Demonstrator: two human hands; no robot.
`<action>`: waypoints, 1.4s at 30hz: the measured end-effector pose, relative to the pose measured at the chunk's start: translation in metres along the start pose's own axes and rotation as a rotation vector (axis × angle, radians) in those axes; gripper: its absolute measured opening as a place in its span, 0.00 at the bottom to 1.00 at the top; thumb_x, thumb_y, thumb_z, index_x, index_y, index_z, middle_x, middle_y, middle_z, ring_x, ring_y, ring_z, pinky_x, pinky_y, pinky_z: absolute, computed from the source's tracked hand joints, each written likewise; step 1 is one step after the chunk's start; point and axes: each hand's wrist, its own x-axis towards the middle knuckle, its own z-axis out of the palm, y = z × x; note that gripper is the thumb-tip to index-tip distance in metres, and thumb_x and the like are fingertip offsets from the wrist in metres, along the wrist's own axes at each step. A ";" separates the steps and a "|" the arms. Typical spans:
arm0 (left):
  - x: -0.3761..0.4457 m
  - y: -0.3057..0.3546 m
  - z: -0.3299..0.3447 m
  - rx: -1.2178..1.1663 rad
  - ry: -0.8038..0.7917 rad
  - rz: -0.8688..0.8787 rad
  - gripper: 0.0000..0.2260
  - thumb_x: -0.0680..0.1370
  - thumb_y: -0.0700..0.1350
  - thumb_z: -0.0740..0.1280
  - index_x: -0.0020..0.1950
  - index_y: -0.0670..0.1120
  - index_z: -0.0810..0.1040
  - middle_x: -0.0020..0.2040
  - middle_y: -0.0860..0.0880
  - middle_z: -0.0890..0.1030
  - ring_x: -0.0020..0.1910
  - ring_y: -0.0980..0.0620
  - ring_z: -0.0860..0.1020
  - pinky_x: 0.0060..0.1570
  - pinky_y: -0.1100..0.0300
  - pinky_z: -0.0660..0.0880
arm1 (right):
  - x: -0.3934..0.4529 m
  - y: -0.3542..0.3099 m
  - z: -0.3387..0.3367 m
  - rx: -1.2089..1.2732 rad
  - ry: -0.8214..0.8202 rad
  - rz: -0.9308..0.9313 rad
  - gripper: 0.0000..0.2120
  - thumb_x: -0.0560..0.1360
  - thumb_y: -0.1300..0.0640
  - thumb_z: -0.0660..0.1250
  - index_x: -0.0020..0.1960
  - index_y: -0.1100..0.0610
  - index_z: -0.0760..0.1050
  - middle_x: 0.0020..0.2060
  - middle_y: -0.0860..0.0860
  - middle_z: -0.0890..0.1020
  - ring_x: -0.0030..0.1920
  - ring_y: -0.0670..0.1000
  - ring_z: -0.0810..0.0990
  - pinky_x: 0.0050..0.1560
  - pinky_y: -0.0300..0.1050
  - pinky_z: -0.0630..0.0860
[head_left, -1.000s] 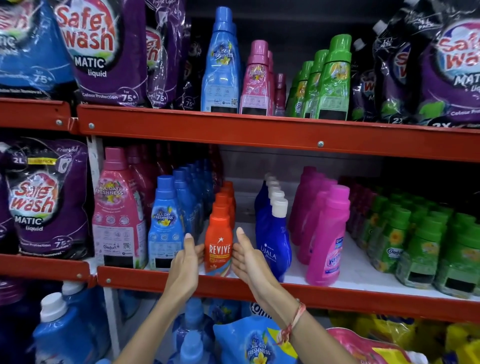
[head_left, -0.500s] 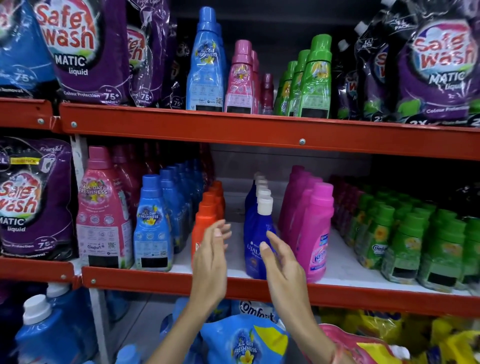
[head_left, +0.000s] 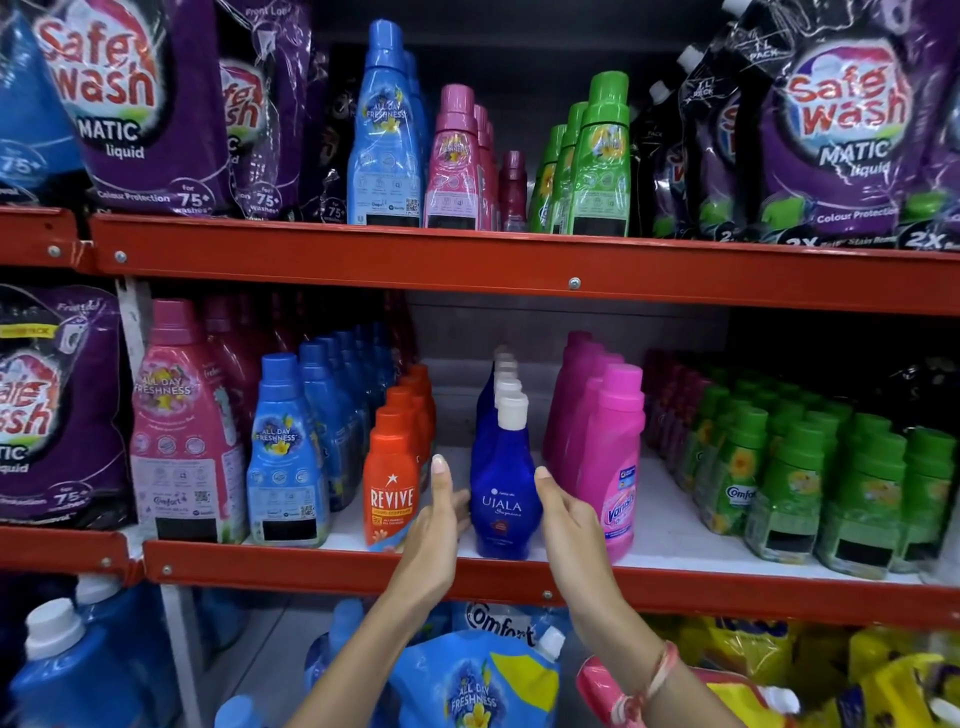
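Note:
A dark blue Ujala bottle (head_left: 503, 499) with a white cap stands at the front of its row on the middle red shelf (head_left: 322, 566). My left hand (head_left: 439, 525) is at its left side and my right hand (head_left: 566, 519) at its right side, both with fingers straight and pointing up. The palms face the bottle and lie against or very close to its sides. An orange Revive bottle (head_left: 390, 493) stands just left of my left hand. A pink Vanish bottle (head_left: 613, 467) stands just right of my right hand.
Light blue bottles (head_left: 285, 452) and a large pink bottle (head_left: 182, 431) stand further left; green Comfort bottles (head_left: 789, 478) fill the right. Purple Safe Wash pouches (head_left: 140, 104) and more bottles sit on the upper shelf. Pouches and jugs lie below.
My hands left the orange Revive bottle and moved right. They now flank the blue Ujala bottle.

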 end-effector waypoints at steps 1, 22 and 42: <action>-0.001 -0.002 -0.001 0.007 -0.011 0.009 0.47 0.65 0.71 0.42 0.72 0.41 0.67 0.72 0.42 0.72 0.70 0.47 0.71 0.71 0.53 0.62 | 0.002 0.000 0.000 0.004 0.003 0.009 0.20 0.80 0.43 0.57 0.60 0.53 0.81 0.55 0.50 0.85 0.58 0.51 0.81 0.66 0.54 0.73; -0.023 -0.002 0.069 0.125 -0.226 0.099 0.47 0.62 0.81 0.43 0.66 0.53 0.74 0.65 0.56 0.74 0.66 0.57 0.73 0.73 0.54 0.61 | 0.041 0.028 -0.078 -0.006 0.224 0.125 0.26 0.81 0.41 0.52 0.70 0.56 0.70 0.66 0.55 0.76 0.66 0.56 0.74 0.67 0.51 0.68; -0.006 -0.007 0.077 0.265 -0.281 0.133 0.39 0.68 0.78 0.46 0.64 0.55 0.75 0.61 0.56 0.76 0.62 0.58 0.73 0.67 0.60 0.63 | 0.028 0.040 -0.104 -0.178 0.021 0.032 0.13 0.80 0.43 0.57 0.47 0.44 0.80 0.46 0.45 0.84 0.51 0.46 0.82 0.51 0.41 0.73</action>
